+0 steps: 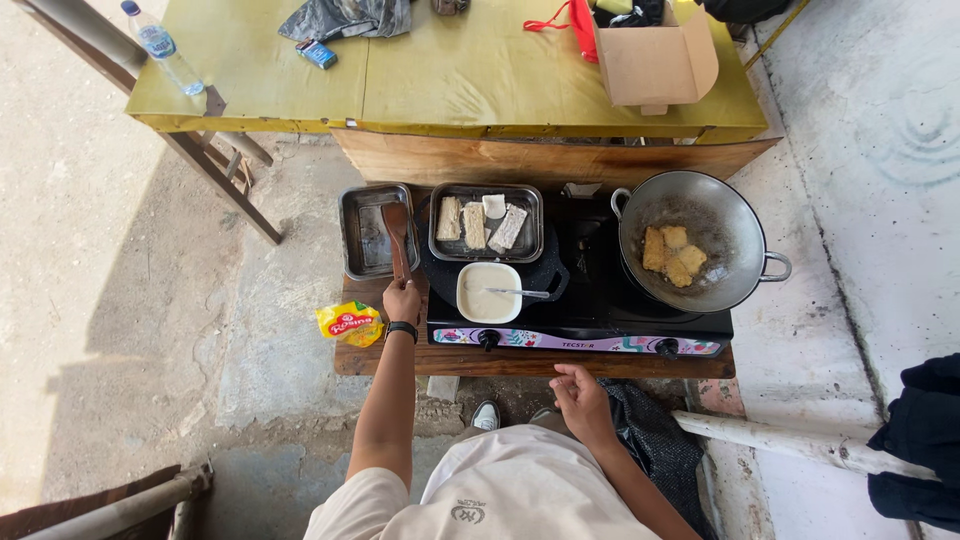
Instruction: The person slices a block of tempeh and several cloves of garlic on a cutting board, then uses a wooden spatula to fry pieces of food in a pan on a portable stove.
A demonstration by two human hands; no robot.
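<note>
While fisted on the spatula (396, 238), left hand (402, 300); right hand's (580, 398) fingers curled, emptiness uncertain.

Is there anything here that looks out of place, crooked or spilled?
Little stands out. The yellow packet hangs over the left edge of the wooden board, crumpled. The trays, bowl and wok sit level, and no spill shows. The left hand holds a wooden spatula; the right hand rests near the board's front edge.

Yellow-red packet (349, 322) beside stove; open cardboard box (655, 62) on table
</note>
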